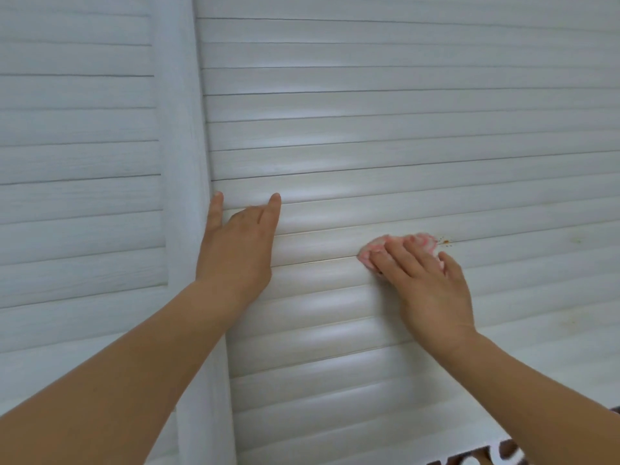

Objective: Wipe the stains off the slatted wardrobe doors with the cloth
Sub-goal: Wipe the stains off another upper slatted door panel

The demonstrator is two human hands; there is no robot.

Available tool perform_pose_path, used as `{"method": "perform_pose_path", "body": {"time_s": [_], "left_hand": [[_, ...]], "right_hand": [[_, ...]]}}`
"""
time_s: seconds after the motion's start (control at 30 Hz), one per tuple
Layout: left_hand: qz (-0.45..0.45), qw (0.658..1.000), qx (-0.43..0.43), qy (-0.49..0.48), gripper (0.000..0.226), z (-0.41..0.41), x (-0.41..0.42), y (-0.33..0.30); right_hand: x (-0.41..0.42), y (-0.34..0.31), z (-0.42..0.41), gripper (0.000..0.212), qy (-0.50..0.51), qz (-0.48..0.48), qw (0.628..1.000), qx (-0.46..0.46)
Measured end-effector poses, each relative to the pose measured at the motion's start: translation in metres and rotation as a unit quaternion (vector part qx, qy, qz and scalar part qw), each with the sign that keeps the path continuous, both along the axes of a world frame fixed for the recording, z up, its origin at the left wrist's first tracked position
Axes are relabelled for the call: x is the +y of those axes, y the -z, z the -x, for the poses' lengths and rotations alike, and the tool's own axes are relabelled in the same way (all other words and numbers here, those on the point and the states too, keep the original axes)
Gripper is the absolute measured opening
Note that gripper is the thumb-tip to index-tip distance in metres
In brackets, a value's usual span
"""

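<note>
White slatted wardrobe doors [369,129] are filling my view, two panels. I'm bracing my left hand [238,243] flat, fingers straight, and pressing one pink cloth [421,241] with my right hand [426,283]. One brown stain [446,241] is remaining just beside it; possibly a fainter mark farther right.

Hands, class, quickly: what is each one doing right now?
Left hand: open, fingers straight, flat against the wardrobe door, holding nothing.
Right hand: open, straight fingers pressing the pink cloth onto the slats.
</note>
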State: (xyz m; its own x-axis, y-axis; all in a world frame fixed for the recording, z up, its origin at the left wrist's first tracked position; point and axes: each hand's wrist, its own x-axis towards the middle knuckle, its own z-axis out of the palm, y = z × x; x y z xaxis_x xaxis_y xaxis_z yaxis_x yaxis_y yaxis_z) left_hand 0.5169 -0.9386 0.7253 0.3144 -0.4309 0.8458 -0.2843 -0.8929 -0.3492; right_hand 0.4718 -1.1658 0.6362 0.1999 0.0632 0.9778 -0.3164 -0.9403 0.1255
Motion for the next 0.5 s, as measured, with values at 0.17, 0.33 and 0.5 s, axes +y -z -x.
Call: {"method": "perform_pose_path", "body": {"time_s": [0.17,0.33,0.5], "left_hand": [[0.018,1.0,0.009,0.011,0.08,0.002,-0.005,0.002],[0.013,1.0,-0.012,0.017,0.075,0.001,-0.004,0.005],[-0.001,0.999,-0.042,0.016,0.072,-0.003,0.0,0.007]], "right_hand": [[0.033,0.002,-0.014,0.051,-0.022,-0.051,0.998,-0.035],[0.074,-0.003,-0.028,0.058,-0.038,0.005,0.999,-0.001],[0.049,-0.005,-0.021,0.057,-0.028,0.054,0.998,0.026]]}}
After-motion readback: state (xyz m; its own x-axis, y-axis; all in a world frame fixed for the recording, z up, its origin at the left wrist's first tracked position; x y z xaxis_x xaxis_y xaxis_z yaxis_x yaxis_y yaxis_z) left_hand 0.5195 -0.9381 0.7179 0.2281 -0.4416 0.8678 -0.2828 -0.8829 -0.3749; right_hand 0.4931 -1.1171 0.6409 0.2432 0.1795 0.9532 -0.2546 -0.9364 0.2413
